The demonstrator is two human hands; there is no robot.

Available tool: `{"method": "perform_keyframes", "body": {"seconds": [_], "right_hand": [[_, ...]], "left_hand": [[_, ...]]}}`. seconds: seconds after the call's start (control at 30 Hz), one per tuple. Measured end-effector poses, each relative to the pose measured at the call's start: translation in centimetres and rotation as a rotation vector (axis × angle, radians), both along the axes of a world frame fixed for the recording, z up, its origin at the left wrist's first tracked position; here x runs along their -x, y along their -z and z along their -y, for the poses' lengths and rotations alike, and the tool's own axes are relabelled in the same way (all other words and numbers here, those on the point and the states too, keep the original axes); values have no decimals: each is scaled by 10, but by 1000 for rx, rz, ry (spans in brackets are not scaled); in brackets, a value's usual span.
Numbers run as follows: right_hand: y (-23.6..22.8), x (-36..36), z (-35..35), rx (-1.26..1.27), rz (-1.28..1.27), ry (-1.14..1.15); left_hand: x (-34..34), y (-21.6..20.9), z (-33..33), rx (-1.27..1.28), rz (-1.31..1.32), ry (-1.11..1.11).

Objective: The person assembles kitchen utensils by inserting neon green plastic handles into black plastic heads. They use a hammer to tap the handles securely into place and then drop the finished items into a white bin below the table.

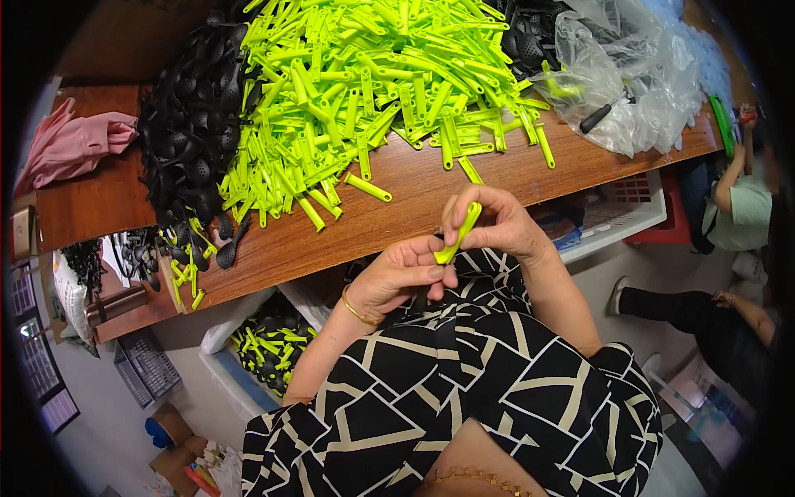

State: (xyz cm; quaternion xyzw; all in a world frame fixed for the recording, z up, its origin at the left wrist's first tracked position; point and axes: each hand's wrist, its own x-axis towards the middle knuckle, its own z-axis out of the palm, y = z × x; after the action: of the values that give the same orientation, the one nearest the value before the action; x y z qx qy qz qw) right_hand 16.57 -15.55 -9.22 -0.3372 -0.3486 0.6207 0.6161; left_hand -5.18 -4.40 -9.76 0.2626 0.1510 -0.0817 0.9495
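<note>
A lime-green plastic utensil handle (pixel 469 224) stands tilted between my two hands, in front of the table edge. My right hand (pixel 507 228) pinches its upper part between thumb and fingers. My left hand (pixel 396 277) is closed around the handle's lower end. Something dark shows below the left fingers, but against the black patterned dress I cannot make out what it is. Beyond my hands, a big heap of similar green handles (pixel 356 91) covers the tabletop. Black slotted utensil heads (pixel 195 124) are piled along the heap's left side.
The brown wooden table (pixel 273 257) runs across in front of me. Clear plastic bags (pixel 629 74) lie at its right. Under it stand a white crate (pixel 617 219) and a bin of green-and-black utensils (pixel 273 348). Pink cloth (pixel 79 141) lies at left; other people are at right.
</note>
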Motion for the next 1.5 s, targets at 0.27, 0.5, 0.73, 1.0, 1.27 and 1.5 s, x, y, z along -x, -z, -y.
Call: {"method": "perform_keyframes", "body": {"seconds": [0.27, 0.5, 0.73, 1.0, 1.27, 1.5], "right_hand": [[16, 34, 3, 217, 250, 223], [15, 53, -6, 282, 640, 240], [5, 48, -18, 285, 1018, 223], [4, 45, -31, 322, 944, 148], [13, 31, -38, 304, 763, 42], [7, 14, -11, 237, -25, -225]], "left_hand": [[-10, 7, 26, -581, -199, -486], [13, 38, 37, -445, -293, -424], [14, 40, 41, -354, -325, -357], [10, 60, 54, -380, -337, -539], [8, 56, 56, -332, -298, -584], [30, 30, 29, -42, -13, -258]]}}
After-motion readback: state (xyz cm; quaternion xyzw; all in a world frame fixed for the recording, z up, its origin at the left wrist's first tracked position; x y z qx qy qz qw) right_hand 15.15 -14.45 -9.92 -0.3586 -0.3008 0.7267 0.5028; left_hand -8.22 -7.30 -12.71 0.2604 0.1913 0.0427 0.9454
